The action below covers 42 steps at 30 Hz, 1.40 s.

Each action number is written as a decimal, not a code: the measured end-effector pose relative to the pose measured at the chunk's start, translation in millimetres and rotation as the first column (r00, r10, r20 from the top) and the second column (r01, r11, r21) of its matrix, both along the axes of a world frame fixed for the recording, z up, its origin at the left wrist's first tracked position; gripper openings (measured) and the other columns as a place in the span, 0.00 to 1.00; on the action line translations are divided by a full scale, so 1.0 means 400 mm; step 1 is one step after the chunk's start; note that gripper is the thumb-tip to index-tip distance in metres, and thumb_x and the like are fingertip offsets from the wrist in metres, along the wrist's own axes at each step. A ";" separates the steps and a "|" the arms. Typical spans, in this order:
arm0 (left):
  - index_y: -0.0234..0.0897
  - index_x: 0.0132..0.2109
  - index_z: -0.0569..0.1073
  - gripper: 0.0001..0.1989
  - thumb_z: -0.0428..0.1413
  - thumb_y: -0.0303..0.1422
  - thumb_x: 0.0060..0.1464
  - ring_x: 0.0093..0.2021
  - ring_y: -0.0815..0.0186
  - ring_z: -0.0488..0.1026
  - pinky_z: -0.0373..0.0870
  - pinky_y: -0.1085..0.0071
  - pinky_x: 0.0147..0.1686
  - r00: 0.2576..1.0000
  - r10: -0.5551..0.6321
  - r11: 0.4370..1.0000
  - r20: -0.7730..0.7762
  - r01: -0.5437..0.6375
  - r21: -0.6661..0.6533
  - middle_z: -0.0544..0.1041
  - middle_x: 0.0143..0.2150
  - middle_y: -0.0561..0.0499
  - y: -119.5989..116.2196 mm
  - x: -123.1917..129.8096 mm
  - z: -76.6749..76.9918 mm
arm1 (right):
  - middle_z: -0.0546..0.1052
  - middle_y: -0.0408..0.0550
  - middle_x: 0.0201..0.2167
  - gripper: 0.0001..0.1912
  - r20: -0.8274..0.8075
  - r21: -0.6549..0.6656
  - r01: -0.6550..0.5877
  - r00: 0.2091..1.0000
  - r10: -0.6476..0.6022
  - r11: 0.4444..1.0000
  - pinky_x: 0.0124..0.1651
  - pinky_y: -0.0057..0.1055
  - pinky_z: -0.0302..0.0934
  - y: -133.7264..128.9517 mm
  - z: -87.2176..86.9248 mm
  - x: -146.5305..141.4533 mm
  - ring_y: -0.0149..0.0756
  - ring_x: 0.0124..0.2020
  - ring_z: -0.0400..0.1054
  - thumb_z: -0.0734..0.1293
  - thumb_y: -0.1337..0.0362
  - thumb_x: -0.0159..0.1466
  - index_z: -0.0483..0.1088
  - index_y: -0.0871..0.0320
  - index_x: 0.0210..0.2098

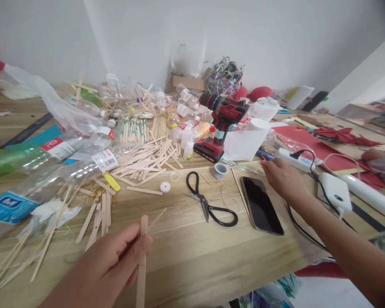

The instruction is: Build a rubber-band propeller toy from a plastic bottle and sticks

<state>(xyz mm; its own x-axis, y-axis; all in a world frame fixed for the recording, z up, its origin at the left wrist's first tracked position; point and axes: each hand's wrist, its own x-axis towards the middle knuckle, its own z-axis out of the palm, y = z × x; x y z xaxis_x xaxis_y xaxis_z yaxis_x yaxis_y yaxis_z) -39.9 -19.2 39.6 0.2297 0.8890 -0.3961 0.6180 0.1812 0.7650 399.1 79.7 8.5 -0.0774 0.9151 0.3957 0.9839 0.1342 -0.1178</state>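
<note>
Craft stick [141, 276], one, in left grip [120, 256]

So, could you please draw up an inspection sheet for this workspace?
Surface: wood-grain table, crowded toward the wall.
Main things: flat wooden stick, a thinner stick at the fingertips; scissors lying open.
Clutter: loose sticks, plastic bottles, red-and-black drill standing on its base.
Hands: left hand grips the flat wooden stick; right hand is beyond the phone, grip unclear.
Cables: black plug in white power strip.
Surroundings: pale wall behind.
</note>
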 end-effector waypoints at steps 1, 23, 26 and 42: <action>0.40 0.26 0.66 0.26 0.47 0.56 0.59 0.23 0.68 0.65 0.60 0.72 0.27 0.999 -0.027 0.999 0.023 0.028 -0.034 0.66 0.21 0.57 0.010 0.004 0.004 | 0.74 0.63 0.37 0.23 -0.040 -0.001 -0.003 0.999 0.003 1.000 0.40 0.44 0.62 -0.014 0.012 -0.042 0.53 0.43 0.69 0.50 0.54 0.73 0.73 0.55 0.37; 0.40 0.50 0.65 0.22 0.44 0.52 0.64 0.20 0.71 0.54 0.48 0.75 0.19 0.884 0.202 0.968 0.421 -0.115 -0.224 0.65 0.21 0.60 0.029 0.042 0.002 | 0.64 0.36 0.18 0.26 -0.932 -0.355 -0.745 0.234 -0.278 0.564 0.21 0.26 0.43 -0.156 0.027 -0.590 0.25 0.18 0.50 0.66 0.42 0.62 0.72 0.61 0.38; 0.40 0.44 0.65 0.19 0.42 0.50 0.65 0.17 0.73 0.52 0.48 0.76 0.18 0.881 0.132 0.945 0.455 0.026 -0.326 0.65 0.19 0.61 0.018 0.046 -0.001 | 0.61 0.35 0.17 0.24 -0.946 -0.322 -0.724 0.226 -0.231 0.610 0.22 0.26 0.43 -0.148 0.023 -0.595 0.27 0.20 0.50 0.66 0.44 0.63 0.74 0.61 0.39; 0.37 0.48 0.64 0.17 0.42 0.45 0.64 0.12 0.74 0.58 0.49 0.82 0.11 0.836 0.194 0.863 0.514 0.104 -0.495 0.69 0.17 0.59 0.043 0.068 -0.030 | 0.68 0.38 0.19 0.14 -0.874 -0.180 -0.573 0.466 0.137 0.800 0.22 0.22 0.56 -0.140 -0.017 -0.579 0.28 0.20 0.63 0.61 0.62 0.68 0.78 0.58 0.43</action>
<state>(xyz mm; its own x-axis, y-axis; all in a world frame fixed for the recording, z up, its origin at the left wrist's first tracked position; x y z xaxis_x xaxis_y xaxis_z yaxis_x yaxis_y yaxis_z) -12.6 -1.8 27.5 0.4984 0.6265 -0.5992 0.1227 0.6333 0.7642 167.4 23.6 1.7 -0.2935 0.9525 0.0817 0.3026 0.1737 -0.9372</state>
